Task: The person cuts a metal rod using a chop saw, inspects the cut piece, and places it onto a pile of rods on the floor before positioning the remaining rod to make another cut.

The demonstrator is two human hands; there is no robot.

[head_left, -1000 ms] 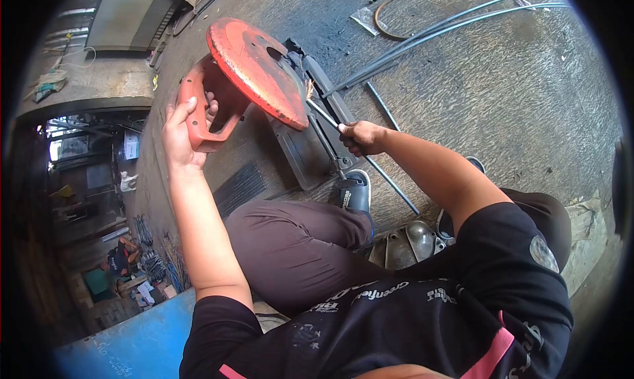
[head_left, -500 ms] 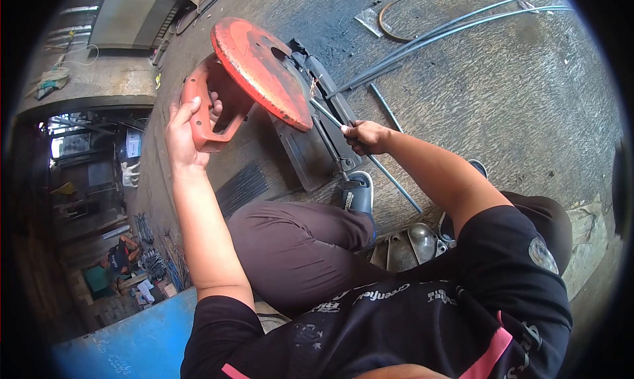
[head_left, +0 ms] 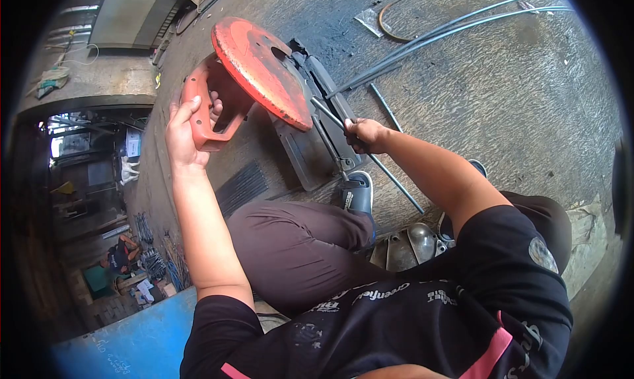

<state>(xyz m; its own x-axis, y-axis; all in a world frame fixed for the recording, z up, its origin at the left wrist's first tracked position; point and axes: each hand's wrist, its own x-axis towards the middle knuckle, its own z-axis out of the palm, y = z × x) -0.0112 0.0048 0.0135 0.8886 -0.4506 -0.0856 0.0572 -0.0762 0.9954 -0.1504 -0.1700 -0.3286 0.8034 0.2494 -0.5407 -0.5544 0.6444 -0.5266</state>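
In the head view, my only feed, I am holding the red handle (head_left: 214, 141) of a cut-off saw (head_left: 277, 102), upper left of centre, with the left hand (head_left: 183, 133), its fingers curling closed around it. With the right hand (head_left: 365, 136), at mid-frame, I am gripping a thin metal rod (head_left: 396, 186) in a closed fist; the rod is slanting down rightward from just beside the red guard (head_left: 257, 68). In my judgement, a slip of the right hand is posing the chief hazard, since bare fingers are lying near the guard; I am unable to tell whether a disc is turning. A loosening left grip could be dropping the head onto the rod, and a freed rod could be striking the dark shoe (head_left: 357, 193) beside the grey base (head_left: 297, 156). Regarding containers, a clear packet (head_left: 368, 22) is lying at top, right of centre; I am not making out its contents.
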